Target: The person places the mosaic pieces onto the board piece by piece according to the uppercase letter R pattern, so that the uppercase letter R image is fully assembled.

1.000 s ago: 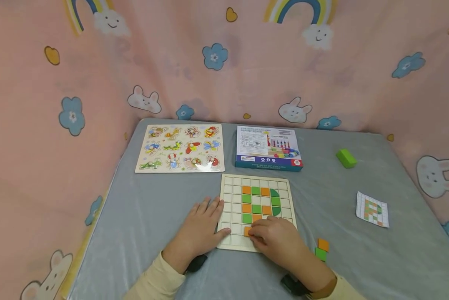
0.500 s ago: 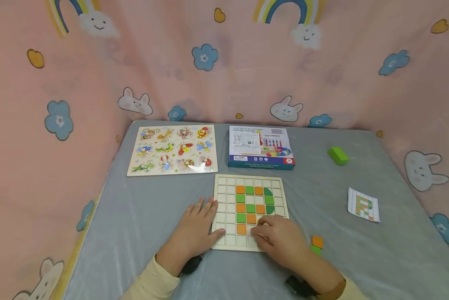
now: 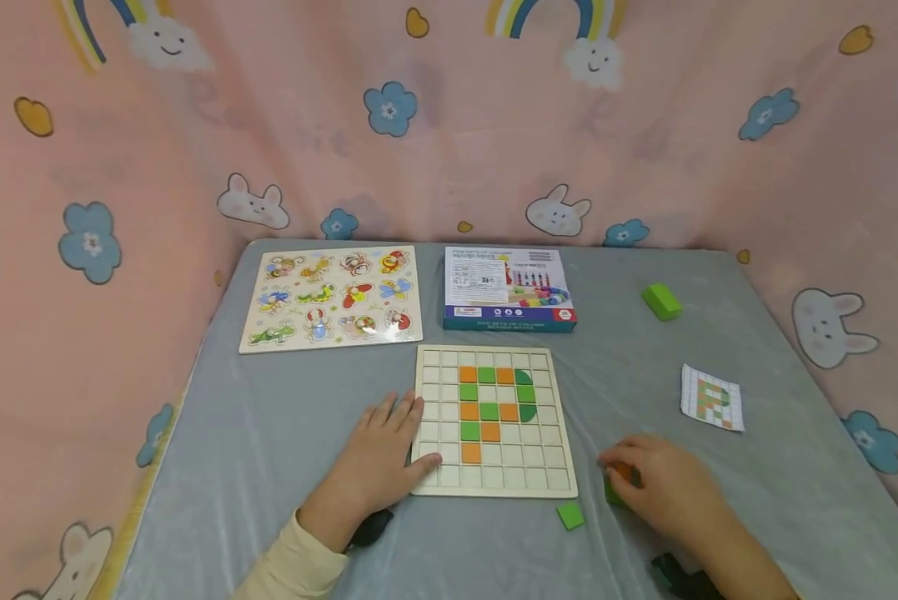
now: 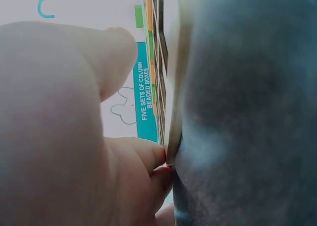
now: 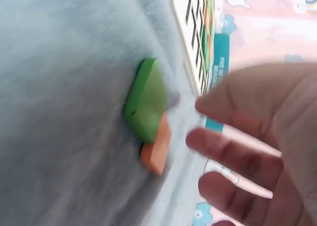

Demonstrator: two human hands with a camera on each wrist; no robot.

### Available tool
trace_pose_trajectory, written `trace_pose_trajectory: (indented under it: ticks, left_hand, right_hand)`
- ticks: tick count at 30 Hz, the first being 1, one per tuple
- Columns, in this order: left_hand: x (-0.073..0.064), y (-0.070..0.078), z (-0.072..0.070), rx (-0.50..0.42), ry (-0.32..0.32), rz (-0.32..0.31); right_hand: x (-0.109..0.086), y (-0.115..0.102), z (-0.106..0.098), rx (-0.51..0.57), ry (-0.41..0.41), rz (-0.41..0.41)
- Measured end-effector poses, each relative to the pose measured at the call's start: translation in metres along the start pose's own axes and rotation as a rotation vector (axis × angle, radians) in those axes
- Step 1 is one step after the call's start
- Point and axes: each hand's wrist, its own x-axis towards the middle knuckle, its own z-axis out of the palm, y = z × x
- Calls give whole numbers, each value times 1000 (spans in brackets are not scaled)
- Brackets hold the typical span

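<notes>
My left hand (image 3: pixel 377 458) rests at the left edge of the wooden grid board (image 3: pixel 557 457). Its fingers are straight and its thumb lies over the rim. Orange and green tiles (image 3: pixel 489 412) sit in the board's squares, with two rounded dark green pieces at their right side. To the right of the board, my right hand (image 3: pixel 662 483) hovers over a green tile (image 5: pixel 147 99) and an orange tile (image 5: pixel 157 149) on the cloth. In the right wrist view its loosely bent fingers are apart from both tiles. Another green tile (image 3: pixel 570 515) lies by the board's front right corner.
Behind the board lie an insect picture puzzle (image 3: pixel 332 298) and a flat printed box (image 3: pixel 507 292). A small card (image 3: pixel 711 397) with a coloured grid pattern and a green block (image 3: pixel 661 302) are on the right. A pink patterned curtain (image 3: pixel 449 158) hangs behind the table.
My right hand has moved off the board to the right, over the loose tiles. The green tile by the board's front corner now shows. My left hand keeps its place at the board.
</notes>
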Motion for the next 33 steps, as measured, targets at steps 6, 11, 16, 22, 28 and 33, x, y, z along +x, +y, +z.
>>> trace_pose_trajectory:
  ticks: [6,11,16,22,28,33]
  left_hand:
    - [-3,0,-1,0,5,-10]
    - [-5,0,-2,-11,10,-10]
    - [-2,-2,0,0,1,-3]
    - [0,-4,3,20,-1,3]
    - [0,-2,0,21,-5,2]
    - [0,-1,0,26,-9,-3]
  right_hand:
    - [-16,2,5,-52,-18,-58]
    - [-18,-2,6,-40,-52,-20]
    - [-22,-3,6,-35,-49,28]
    - [-22,-8,5,-41,7,25]
    - [-6,-23,0,-76,-70,43]
    - [12,-45,-4,-80,-104,2]
